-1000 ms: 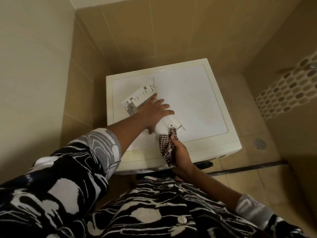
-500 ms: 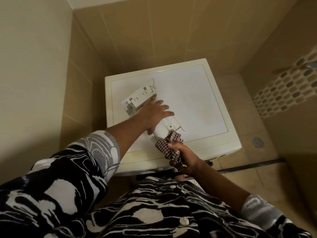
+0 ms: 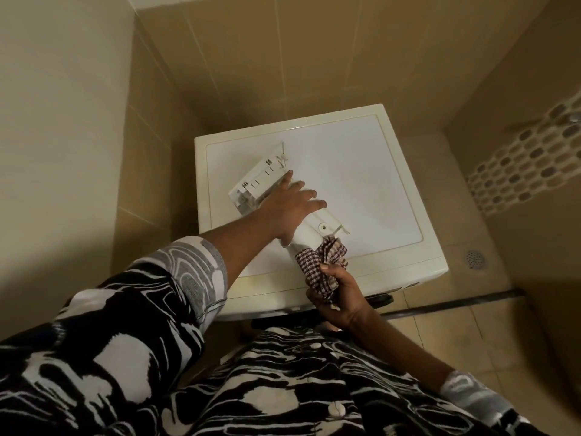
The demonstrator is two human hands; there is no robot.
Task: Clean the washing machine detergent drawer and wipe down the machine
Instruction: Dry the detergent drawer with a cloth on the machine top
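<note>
The white detergent drawer (image 3: 261, 180) lies diagonally on top of the white washing machine (image 3: 361, 184), left of centre. My left hand (image 3: 290, 209) rests flat on the drawer's middle with its fingers spread and straight, pressing it down. My right hand (image 3: 338, 294) grips a bunched red-and-white checked cloth (image 3: 320, 259) and holds it against the drawer's near end, at the machine's front edge. The drawer's middle is hidden under my left hand.
Beige tiled walls close in behind and to the left of the machine. To its right, the tiled floor has a round drain (image 3: 476, 259) and a dark threshold strip (image 3: 456, 305). A mosaic tile band (image 3: 531, 171) runs along the right wall.
My right hand has turned and shifted slightly right with the cloth, which now bunches against the drawer's near end. My left hand and the drawer have stayed put.
</note>
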